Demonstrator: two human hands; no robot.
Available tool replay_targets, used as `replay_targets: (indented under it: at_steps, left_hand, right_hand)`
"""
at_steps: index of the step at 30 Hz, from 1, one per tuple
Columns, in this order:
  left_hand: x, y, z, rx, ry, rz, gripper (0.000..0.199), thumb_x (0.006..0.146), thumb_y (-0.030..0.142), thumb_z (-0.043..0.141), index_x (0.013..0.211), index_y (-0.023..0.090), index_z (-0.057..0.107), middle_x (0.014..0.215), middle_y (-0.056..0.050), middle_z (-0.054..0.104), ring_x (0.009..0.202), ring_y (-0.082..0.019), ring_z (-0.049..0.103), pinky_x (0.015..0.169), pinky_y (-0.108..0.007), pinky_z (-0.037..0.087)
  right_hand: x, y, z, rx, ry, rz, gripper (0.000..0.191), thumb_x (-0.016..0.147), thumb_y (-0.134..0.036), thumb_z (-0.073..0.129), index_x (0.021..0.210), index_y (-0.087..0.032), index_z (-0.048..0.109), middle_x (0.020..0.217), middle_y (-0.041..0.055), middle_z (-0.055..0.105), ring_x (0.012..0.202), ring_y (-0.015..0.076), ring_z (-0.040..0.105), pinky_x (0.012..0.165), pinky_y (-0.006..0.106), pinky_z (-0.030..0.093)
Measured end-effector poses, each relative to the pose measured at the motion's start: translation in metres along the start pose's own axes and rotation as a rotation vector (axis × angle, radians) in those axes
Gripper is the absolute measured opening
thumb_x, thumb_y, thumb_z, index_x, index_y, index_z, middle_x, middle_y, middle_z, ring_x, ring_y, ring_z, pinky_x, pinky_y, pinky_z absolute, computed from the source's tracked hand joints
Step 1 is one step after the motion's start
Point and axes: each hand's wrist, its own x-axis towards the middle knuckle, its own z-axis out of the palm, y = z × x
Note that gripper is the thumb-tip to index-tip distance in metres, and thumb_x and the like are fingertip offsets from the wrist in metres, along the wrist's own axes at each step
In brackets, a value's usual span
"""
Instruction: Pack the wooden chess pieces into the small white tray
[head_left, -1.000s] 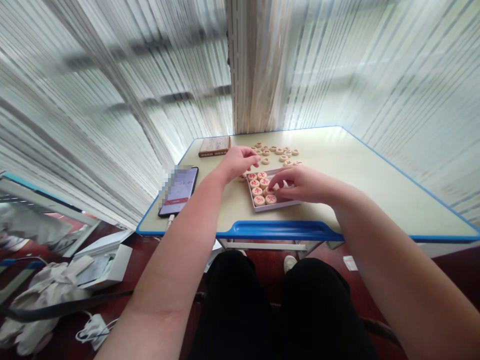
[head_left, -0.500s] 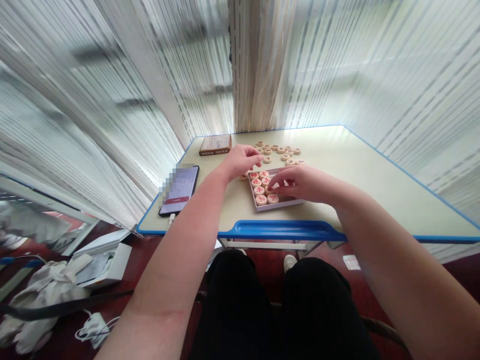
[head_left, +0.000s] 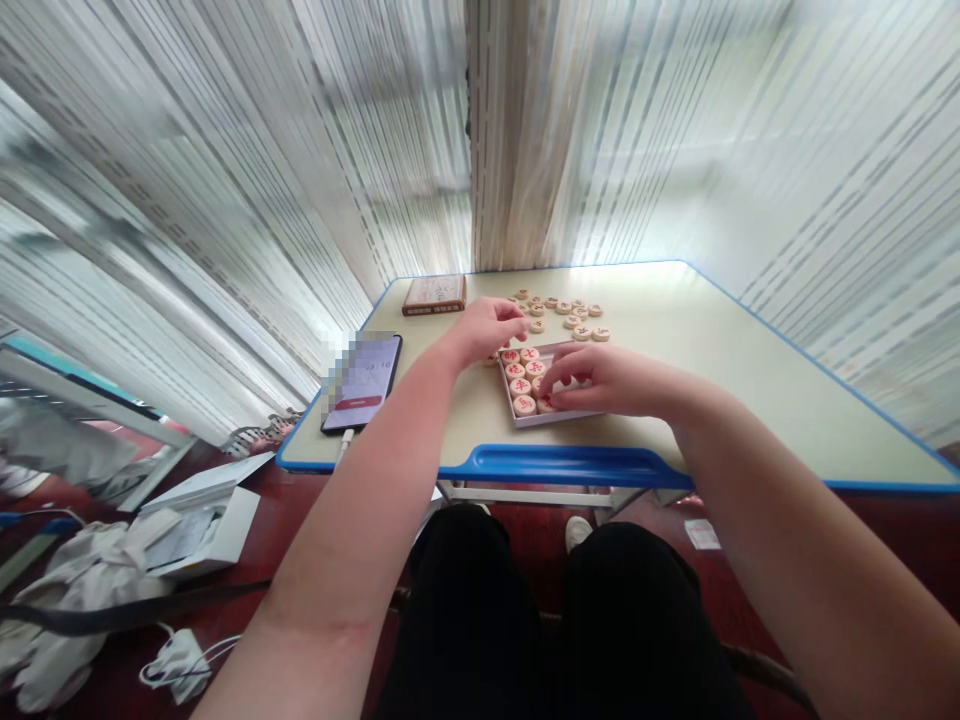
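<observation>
A shallow white box (head_left: 561, 420) lies on the table with round wooden Chinese chess pieces in it, their red characters facing up in two columns at its left side. My right hand (head_left: 619, 380) reaches over the box, and its fingers close on a Chinese chess piece (head_left: 537, 384) in the second column, partly covering it. Its palm hides much of the box's right side. Just behind the box's left corner hovers my left hand (head_left: 487, 328), fingers loosely bent and apart, with nothing visible in them. A piece beneath that hand is mostly covered.
Behind the box, several loose Chinese chess pieces (head_left: 564, 308) are scattered on the blue-edged table (head_left: 735, 380). A brown box (head_left: 435, 295) stands at the back left. A phone (head_left: 365, 380) with a cable plugged in lies left of my forearm. Curtains (head_left: 517, 140) hang behind the table.
My right fingers have shifted slightly toward the near side of the box, over the front piece of the second column. My left hand stays almost in place. The view has tilted a little.
</observation>
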Motion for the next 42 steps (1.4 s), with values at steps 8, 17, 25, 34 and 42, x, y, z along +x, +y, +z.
replay_targets:
  at_steps: [8,17,25,34,42]
  left_hand:
    - [0.0,0.001,0.0,0.003,-0.005,-0.005,0.017,0.077,0.028,0.06,0.079,0.012,0.067,0.075,-0.006,0.069,0.057,-0.008,0.051,0.057,-0.022,0.042]
    - [0.001,0.001,0.001,0.01,-0.011,-0.009,0.019,0.076,0.029,0.061,0.079,0.012,0.067,0.076,-0.007,0.07,0.057,-0.008,0.051,0.056,-0.023,0.041]
    - [-0.002,0.004,0.001,-0.003,-0.008,-0.025,0.017,0.076,0.027,0.06,0.079,0.011,0.067,0.076,-0.007,0.069,0.057,-0.008,0.051,0.057,-0.023,0.041]
    - [-0.002,0.006,0.0,0.002,-0.001,-0.033,0.016,0.076,0.026,0.061,0.08,0.011,0.067,0.075,-0.007,0.069,0.056,-0.008,0.051,0.055,-0.022,0.04]
    - [-0.001,0.005,0.002,0.01,-0.002,0.001,0.016,0.076,0.025,0.06,0.076,0.011,0.067,0.073,-0.006,0.068,0.058,-0.008,0.051,0.058,-0.023,0.041]
  right_hand:
    - [-0.002,-0.003,-0.003,-0.015,0.01,-0.001,0.02,0.075,-0.031,0.059,0.087,-0.018,0.069,0.093,0.0051,0.064,0.079,0.0171,0.058,0.072,0.028,0.044]
    - [-0.001,-0.002,-0.002,-0.025,-0.008,0.008,0.017,0.073,-0.028,0.06,0.082,-0.018,0.07,0.085,0.0044,0.063,0.074,0.0158,0.057,0.068,0.027,0.043]
    - [-0.001,-0.004,-0.003,0.003,0.023,0.006,0.019,0.074,-0.03,0.059,0.084,-0.019,0.07,0.087,0.0039,0.066,0.08,0.0178,0.059,0.072,0.029,0.045]
    - [-0.001,-0.005,-0.004,-0.02,0.024,0.034,0.014,0.073,-0.029,0.061,0.079,-0.02,0.071,0.083,0.0033,0.064,0.075,0.0166,0.058,0.069,0.028,0.045]
    - [0.009,-0.004,0.017,-0.043,0.184,-0.149,0.017,0.077,-0.031,0.064,0.084,-0.021,0.075,0.084,0.0074,0.062,0.085,0.0204,0.056,0.082,0.035,0.044]
